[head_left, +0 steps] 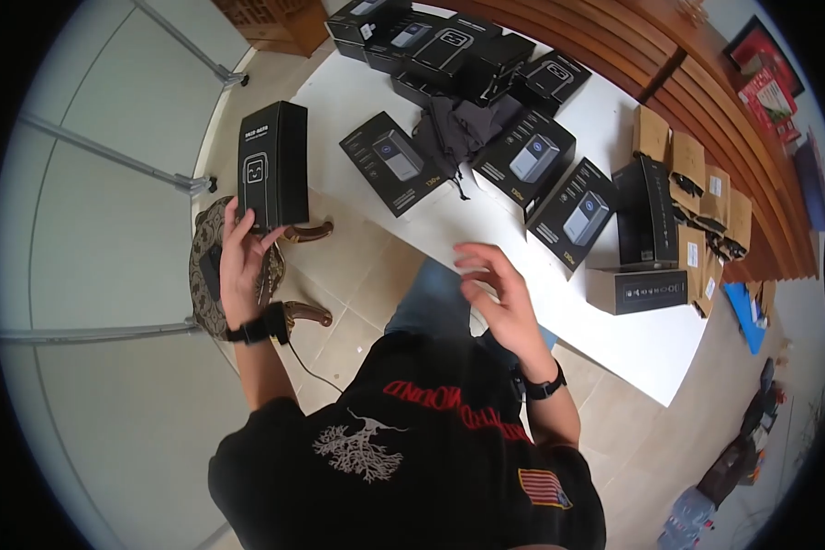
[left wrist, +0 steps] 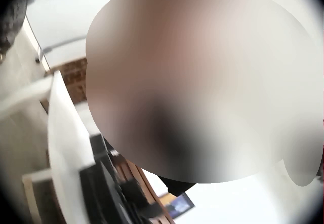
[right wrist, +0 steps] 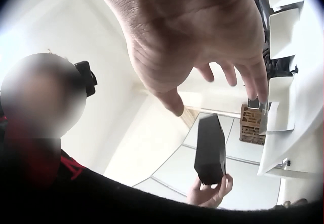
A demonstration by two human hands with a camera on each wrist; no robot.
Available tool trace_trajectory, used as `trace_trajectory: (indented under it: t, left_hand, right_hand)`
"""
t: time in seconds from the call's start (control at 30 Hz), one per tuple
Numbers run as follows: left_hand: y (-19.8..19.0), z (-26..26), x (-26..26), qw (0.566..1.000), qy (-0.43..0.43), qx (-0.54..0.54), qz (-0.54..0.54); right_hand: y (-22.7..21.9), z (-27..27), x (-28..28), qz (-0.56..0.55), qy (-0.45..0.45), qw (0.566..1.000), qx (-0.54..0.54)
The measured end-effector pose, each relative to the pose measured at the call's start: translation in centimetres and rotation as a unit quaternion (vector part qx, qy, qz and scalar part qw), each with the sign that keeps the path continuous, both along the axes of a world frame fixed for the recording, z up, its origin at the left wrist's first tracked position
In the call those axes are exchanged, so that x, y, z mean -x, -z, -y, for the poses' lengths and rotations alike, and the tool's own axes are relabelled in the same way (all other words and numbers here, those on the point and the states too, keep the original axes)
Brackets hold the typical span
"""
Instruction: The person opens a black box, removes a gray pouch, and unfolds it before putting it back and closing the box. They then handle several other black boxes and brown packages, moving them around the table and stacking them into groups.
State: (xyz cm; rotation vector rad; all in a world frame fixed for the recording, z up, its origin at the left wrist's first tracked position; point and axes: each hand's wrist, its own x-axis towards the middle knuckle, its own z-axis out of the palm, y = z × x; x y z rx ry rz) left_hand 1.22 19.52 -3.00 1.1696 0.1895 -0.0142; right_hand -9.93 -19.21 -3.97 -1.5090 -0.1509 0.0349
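Left arm: reaches forward, out to the person's left, past the patterned seat (head_left: pixel 203 307).
Left hand (head_left: pixel 240 266): grips the black box (head_left: pixel 280 165) by its lower end.
Right hand (head_left: pixel 501 301): holds nothing — fingers loosely spread, near the white table's (head_left: pixel 637 362) edge.
Black box: raised beyond the left palm — well apart from the right hand.

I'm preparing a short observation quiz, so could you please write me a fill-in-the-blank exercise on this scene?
1. The box in the left hand is mainly coloured ____.
2. The right hand holds ____.
3. The tabletop is coloured ____.

Missing words: black; nothing; white.
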Motion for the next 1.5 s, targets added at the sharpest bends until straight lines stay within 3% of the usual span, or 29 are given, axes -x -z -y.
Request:
trace_trajectory:
  t: [0.1, 0.13, 0.17, 0.23, 0.27, 0.33, 0.37, 0.5, 0.63, 0.67, 0.7, 0.73, 0.77, 0.8, 0.83, 0.87, 0.9, 0.97, 1.0, 1.1, 1.17, 1.23, 1.37, 1.5]
  left_hand:
    - [-2.0, 5.7, 2.2, 0.996, 0.067, 0.027, 0.055]
    - [-2.8, 8.6, 3.0, 0.994, 0.094, -0.016, 0.057]
    - [-1.6, 10.5, 3.3, 0.989, 0.127, 0.004, 0.072]
    - [-0.3, 14.5, 4.5, 0.966, 0.181, -0.159, 0.089]
    - [-0.5, 16.4, 5.2, 0.965, 0.211, -0.131, 0.084]
    - [-0.8, 19.3, 5.6, 0.962, 0.214, -0.127, 0.11]
    - [-1.2, 20.2, 5.7, 0.961, 0.21, -0.123, 0.132]
    - [-1.2, 22.1, 4.2, 0.93, 0.307, -0.067, 0.191]
    - [-3.1, 24.2, 4.2, 0.924, 0.337, -0.095, 0.153]
    - [-2.9, 24.2, 4.4, 0.93, 0.356, 0.064, 0.064]
    - [-2.7, 24.2, 4.4, 0.905, 0.362, 0.221, -0.026]
    - [-2.2, 24.0, 3.8, 0.906, 0.362, 0.22, -0.025]
    - [-1.7, 23.8, 2.7, 0.882, 0.419, -0.072, 0.202]
    - [-1.5, 23.7, 1.6, 0.735, 0.418, -0.355, 0.399]
    - [-2.2, 24.5, 1.0, 0.736, 0.415, -0.358, 0.398]
    - [-3.4, 25.8, 0.6, 0.805, 0.408, -0.281, 0.326]
    - [-4.1, 27.0, 0.1, 0.862, 0.393, -0.2, 0.249]
    - [-4.1, 28.6, -1.5, 0.876, 0.363, -0.215, 0.232]
    - [-4.0, 29.1, -1.9, 0.887, 0.339, -0.226, 0.218]
    - [-1.4, 29.9, -2.3, 0.874, 0.332, -0.225, 0.276]
    - [-1.8, 30.9, -0.1, 0.864, 0.317, -0.28, 0.272]
    - [-2.0, 32.0, 1.0, 0.85, 0.291, -0.305, 0.316]
    - [-3.3, 33.8, 1.4, 0.84, 0.271, -0.316, 0.348]
    - [-3.2, 34.0, 0.5, 0.884, 0.299, -0.187, 0.309]
  right_hand:
    - [-1.2, -1.7, -0.8, 0.043, -0.019, 0.999, 0.016]
    - [-1.7, -2.2, -0.8, 0.063, -0.021, 0.998, -0.004]
    - [-2.3, -2.4, -0.6, 0.062, -0.018, 0.998, -0.003]
    - [-3.2, -2.4, -0.4, 0.017, 0.014, 0.998, -0.064]
    - [-2.6, -1.8, -0.5, 0.043, 0.058, 0.997, 0.001]
    - [-2.5, 0.0, 0.0, 0.017, 0.058, 0.996, -0.061]
    - [-2.4, 0.8, 0.4, -0.011, 0.05, 0.991, -0.123]
    - [-0.4, 3.3, 2.3, -0.03, 0.074, 0.989, -0.125]
    - [0.0, 4.4, 3.5, -0.004, 0.074, 0.981, -0.178]
    - [-0.2, 5.0, 3.3, 0.012, 0.083, 0.988, -0.128]
    - [0.3, 5.6, 2.8, 0.083, 0.096, 0.991, -0.053]
    - [-0.4, 6.0, 2.7, 0.102, 0.119, 0.987, 0.022]
    - [-1.2, 6.2, 2.6, 0.12, 0.141, 0.978, 0.097]
    - [-1.2, 6.2, 2.5, 0.121, 0.139, 0.978, 0.095]
    - [-1.1, 6.0, 2.6, 0.058, 0.128, 0.99, 0.014]
    - [-1.1, 5.8, 2.7, -0.006, 0.115, 0.991, -0.068]
    - [-1.1, 5.7, 2.7, -0.006, 0.111, 0.991, -0.07]
    - [-1.0, 6.0, 2.7, -0.023, 0.066, 0.997, -0.032]
    - [-0.8, 5.9, 2.6, -0.02, 0.09, 0.995, -0.023]
    - [0.2, 6.5, 2.2, 0.005, 0.135, 0.986, -0.092]
    - [0.5, 6.3, 2.3, -0.003, 0.169, 0.979, -0.115]
    - [0.9, 5.9, 2.0, 0.023, 0.254, 0.967, 0.003]
    - [-1.1, 6.0, 1.4, -0.016, 0.292, 0.955, 0.058]
    - [-1.2, 7.1, 1.0, 0.02, 0.337, 0.934, 0.114]
